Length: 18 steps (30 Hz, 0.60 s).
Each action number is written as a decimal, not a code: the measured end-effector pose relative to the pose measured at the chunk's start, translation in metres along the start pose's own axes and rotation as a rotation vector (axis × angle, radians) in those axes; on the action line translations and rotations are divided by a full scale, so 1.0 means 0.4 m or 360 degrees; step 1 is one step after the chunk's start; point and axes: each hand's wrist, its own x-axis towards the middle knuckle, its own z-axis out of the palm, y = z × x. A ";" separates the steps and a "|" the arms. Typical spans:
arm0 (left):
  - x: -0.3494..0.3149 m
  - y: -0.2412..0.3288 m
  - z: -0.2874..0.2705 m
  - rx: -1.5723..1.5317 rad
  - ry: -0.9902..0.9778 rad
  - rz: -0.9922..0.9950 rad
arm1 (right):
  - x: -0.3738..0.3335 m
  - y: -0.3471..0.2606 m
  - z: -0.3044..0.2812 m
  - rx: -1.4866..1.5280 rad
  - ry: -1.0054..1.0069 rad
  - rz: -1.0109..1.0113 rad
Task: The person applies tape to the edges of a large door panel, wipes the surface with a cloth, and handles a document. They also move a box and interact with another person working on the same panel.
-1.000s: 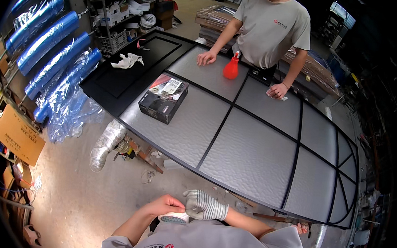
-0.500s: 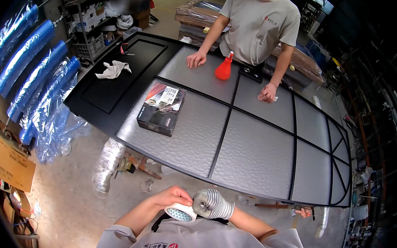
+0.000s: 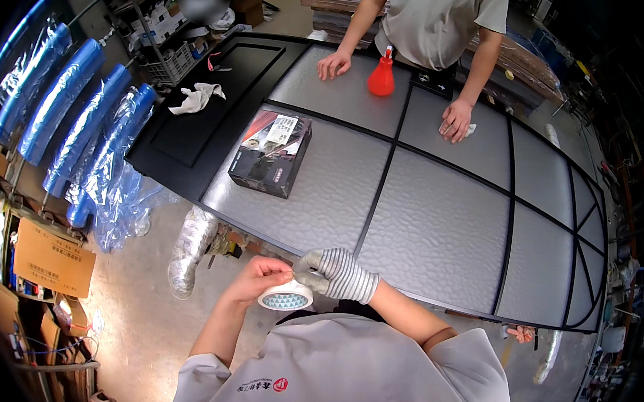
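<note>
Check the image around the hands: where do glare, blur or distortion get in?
Head view: left hand, right hand and tape look fairly clear; the blue rolls at left carry bright glare; the panel bows along its near edge; a round blur smudges the upper left; the right rim goes dark.

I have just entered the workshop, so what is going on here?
The person's bare left hand holds a white tape roll, and the gloved right hand is at its edge; whether it grips the tape is unclear. Across the black-framed paned panel, a co-worker's right hand rests on a pane while the other hand is on a small white piece. A dark box, a red bulb-shaped bottle and a crumpled white cloth are also on the panel.
</note>
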 end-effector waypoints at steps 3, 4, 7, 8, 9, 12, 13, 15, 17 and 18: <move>0.027 0.024 0.030 0.0065 0.0075 -0.0069 | -0.006 0.015 -0.040 -0.0125 -0.0017 -0.0061; 0.040 0.030 0.038 0.0027 0.0070 -0.0121 | -0.013 0.016 -0.058 -0.0208 0.0057 -0.0084; 0.084 0.049 0.047 -0.0126 0.0110 -0.0312 | -0.060 -0.007 -0.143 -0.0057 0.0385 -0.0017; 0.092 0.042 0.031 -0.0115 0.0223 -0.0340 | -0.083 -0.006 -0.182 0.0246 0.0567 0.0083; 0.106 0.022 0.014 -0.0009 0.0284 -0.0301 | -0.112 0.000 -0.221 0.0386 0.0767 0.0145; 0.146 -0.024 0.020 0.0850 0.0553 0.0028 | -0.214 0.079 -0.288 0.0676 0.1161 0.0419; 0.170 -0.033 0.048 0.1214 0.0634 0.0238 | -0.242 0.104 -0.298 0.0753 0.1213 0.0436; 0.222 -0.058 0.067 0.1946 0.0700 0.0722 | -0.294 0.145 -0.300 0.0903 0.1320 0.0465; 0.276 -0.030 0.137 0.2133 0.0676 0.0470 | -0.335 0.174 -0.290 0.0889 0.1374 0.0380; 0.297 -0.021 0.163 0.2224 0.0649 0.0340 | -0.352 0.181 -0.289 0.0881 0.1411 0.0345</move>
